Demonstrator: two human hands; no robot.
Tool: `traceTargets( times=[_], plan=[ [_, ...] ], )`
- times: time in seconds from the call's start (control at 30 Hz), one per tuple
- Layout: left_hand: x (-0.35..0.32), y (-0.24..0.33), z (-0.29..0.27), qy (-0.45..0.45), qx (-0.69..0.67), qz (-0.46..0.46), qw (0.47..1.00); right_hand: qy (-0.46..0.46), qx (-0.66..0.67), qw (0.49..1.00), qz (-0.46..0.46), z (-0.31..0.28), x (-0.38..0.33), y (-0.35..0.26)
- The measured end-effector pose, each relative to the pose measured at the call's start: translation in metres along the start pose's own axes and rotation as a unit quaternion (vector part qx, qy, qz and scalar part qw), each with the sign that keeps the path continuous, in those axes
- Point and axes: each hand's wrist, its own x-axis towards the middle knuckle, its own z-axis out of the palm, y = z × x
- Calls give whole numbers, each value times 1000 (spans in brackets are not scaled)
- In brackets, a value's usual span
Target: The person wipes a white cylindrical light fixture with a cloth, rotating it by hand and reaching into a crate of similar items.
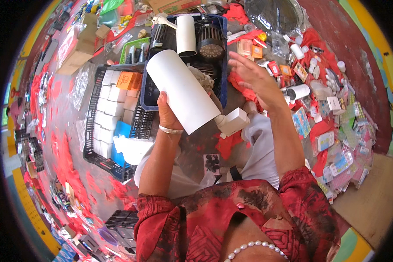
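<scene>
My left hand (169, 115) is wrapped around a large white cylindrical spotlight (183, 91), its thumb on the near side and its other fingers hidden behind the tube. A small white box (234, 122) on a short joint sticks out from the spotlight's lower right end. My right hand (258, 83) is held up to the right of the spotlight, empty, fingers stretched out. Beneath the spotlight stands a dark blue bin (224, 83), holding a smaller white cylindrical light (186, 36) and black lamps (211, 41). A greyish cloth (201, 81) shows behind the spotlight, partly hidden.
On the left, a black crate (90, 126) holds rows of white boxes, an orange box (129, 81) and something blue. A green basket (127, 50) sits beyond it. Small packages and red cloth (317, 43) are strewn at right; cardboard boxes (77, 48) lie far left.
</scene>
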Motion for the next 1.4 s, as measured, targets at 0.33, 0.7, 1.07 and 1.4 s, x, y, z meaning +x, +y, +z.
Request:
traceTargets(
  times=[0.33,0.7,1.07,1.4],
  plan=[
    [-12,-7,-12,-21,38,-64,997,-103,62,992,41,46,15,39],
    [-5,2,3,72,115,-194,972,188,-223,951,-104,52,20,63],
    [-15,-1,19,-27,176,-116,977,201,-105,974,-19,52,25,46],
    [-22,-1,3,-68,34,-123,989,135,441,878,129,7,31,22]
  ],
)
